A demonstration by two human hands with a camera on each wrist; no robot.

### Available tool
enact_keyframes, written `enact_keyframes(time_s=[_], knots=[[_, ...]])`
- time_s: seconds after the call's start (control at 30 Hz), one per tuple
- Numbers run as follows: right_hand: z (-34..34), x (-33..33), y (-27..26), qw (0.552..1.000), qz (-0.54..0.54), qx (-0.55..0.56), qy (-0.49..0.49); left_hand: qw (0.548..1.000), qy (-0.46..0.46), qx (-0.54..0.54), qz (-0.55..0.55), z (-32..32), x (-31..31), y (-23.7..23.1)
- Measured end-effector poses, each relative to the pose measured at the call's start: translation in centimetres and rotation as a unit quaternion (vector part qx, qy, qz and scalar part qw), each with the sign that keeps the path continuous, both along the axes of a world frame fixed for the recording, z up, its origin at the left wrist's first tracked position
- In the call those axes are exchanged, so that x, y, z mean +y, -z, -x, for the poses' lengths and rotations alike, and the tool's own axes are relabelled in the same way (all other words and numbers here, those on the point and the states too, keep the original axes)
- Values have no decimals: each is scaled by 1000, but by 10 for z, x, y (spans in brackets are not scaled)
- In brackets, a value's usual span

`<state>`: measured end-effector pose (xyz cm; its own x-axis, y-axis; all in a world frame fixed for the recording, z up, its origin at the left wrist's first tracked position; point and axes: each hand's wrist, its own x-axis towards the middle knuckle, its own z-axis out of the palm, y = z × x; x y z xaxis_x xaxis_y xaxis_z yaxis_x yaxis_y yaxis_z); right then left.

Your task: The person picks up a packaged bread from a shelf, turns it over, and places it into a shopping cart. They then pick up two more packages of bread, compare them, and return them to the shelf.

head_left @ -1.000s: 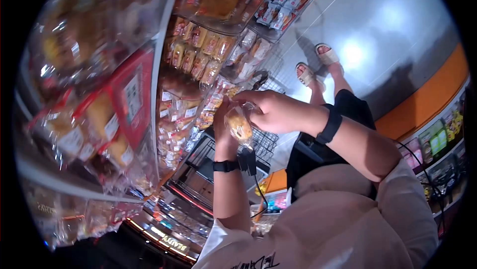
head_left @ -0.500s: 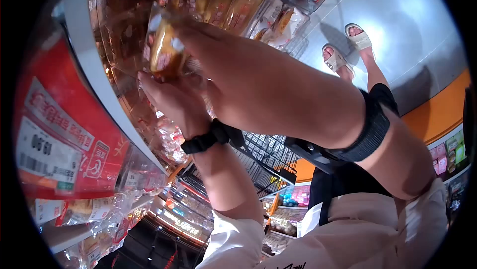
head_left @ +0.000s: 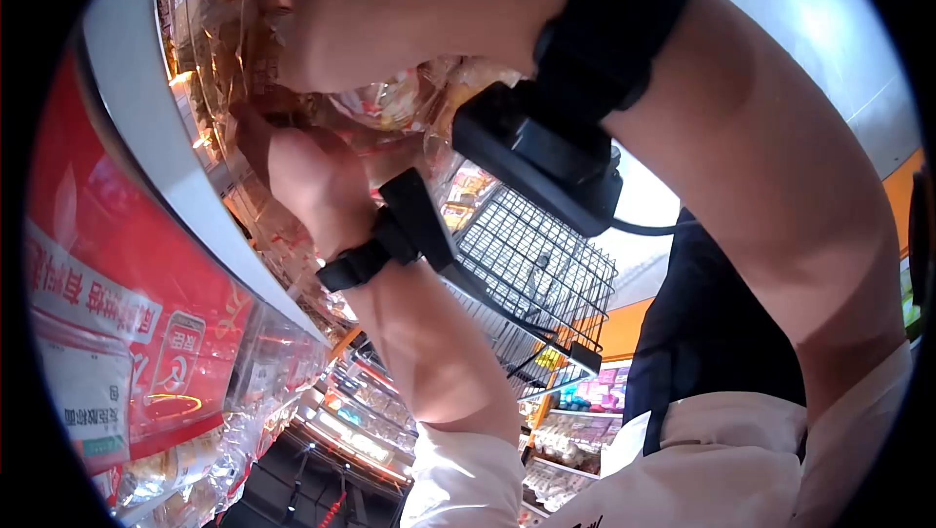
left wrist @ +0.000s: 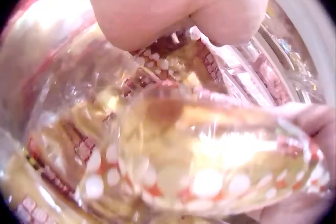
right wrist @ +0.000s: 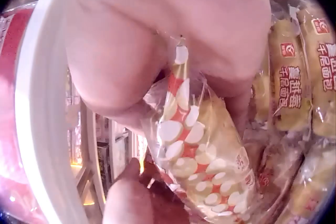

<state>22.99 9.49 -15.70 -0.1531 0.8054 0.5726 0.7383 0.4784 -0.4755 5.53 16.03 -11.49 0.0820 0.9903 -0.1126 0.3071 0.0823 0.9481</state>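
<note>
My right hand (right wrist: 173, 40) pinches the top of a bread roll in a clear wrapper (right wrist: 205, 155) with white dots on red. The same wrapped bread roll (left wrist: 210, 155) lies across the left wrist view, its right end at the right hand's fingers. My left hand (left wrist: 178, 3) is close above it there. In the right wrist view, a left-hand finger (right wrist: 126, 198) stands beside the wrapper's lower end. The head view has the right hand (head_left: 380, 21) above the left hand (head_left: 317, 172), both reaching in at the shelf. I cannot tell whether the left fingers grip the roll.
More wrapped bread rolls (right wrist: 289, 77) stand in rows right of the held one. A white shelf edge (head_left: 175, 138) runs close beside the hands, with a red package (head_left: 146, 304) outside it. A black wire basket (head_left: 531, 265) is below the arms.
The view has come closer to the shelf. Both hands have moved up and in among the bread packs, with the bread roll, which the head view showed earlier and now hides.
</note>
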Motion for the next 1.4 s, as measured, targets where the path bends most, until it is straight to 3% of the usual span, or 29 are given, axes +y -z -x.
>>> enact_keyframes(time_s=[0.03,0.13,0.17,0.2,0.27,0.37,0.43,0.5,0.6,0.67,0.73,0.77,0.83,0.87,0.9,0.97,1.0,1.07,1.13,1.3,1.4], knots=[[-2,8,4,1000,-6,-25,-14,998,9,-64,3,4,8,0],[6,8,6,988,-51,-143,-1,975,118,154,-109,-4,-4,-14],[5,3,-7,995,101,10,-7,967,143,195,-72,-2,-3,-21],[2,-4,-21,955,247,164,-13,939,158,299,-58,0,-5,-28],[3,-6,-29,882,364,299,-4,849,183,496,-28,-10,-10,-46],[12,-3,-26,915,310,256,15,942,179,282,34,0,-3,-43],[14,0,-23,935,282,217,-1,983,99,141,61,2,-5,-36],[13,4,-19,952,252,174,-15,997,48,13,61,1,-7,-24],[23,15,-15,948,228,207,81,995,16,-97,16,1,-12,-9],[23,12,-14,968,192,128,102,993,-8,-113,-18,4,-11,-2],[11,-3,-18,988,141,-42,39,987,65,57,-132,23,-1,7],[9,-4,-18,988,118,-102,8,935,147,231,-223,46,14,13],[8,14,-10,985,100,-132,-51,929,162,270,-197,42,8,9],[7,25,-6,982,91,-147,-80,983,96,133,-83,7,-20,-2],[7,34,-2,977,81,-162,-109,997,53,55,-19,-10,-31,-8],[8,32,-6,981,161,-55,-91,998,-23,-44,42,-34,-43,-14],[11,24,-15,966,246,70,-42,996,-48,-61,47,-37,-44,-14],[14,25,-17,945,295,138,-20,996,30,-56,66,0,-20,-3],[18,46,-6,969,235,27,-73,994,60,-53,73,2,-18,-5],[21,59,7,967,232,-3,-107,999,16,-33,33,-14,-33,-7],[23,62,11,960,256,13,-110,996,65,62,15,-9,-28,-8]])
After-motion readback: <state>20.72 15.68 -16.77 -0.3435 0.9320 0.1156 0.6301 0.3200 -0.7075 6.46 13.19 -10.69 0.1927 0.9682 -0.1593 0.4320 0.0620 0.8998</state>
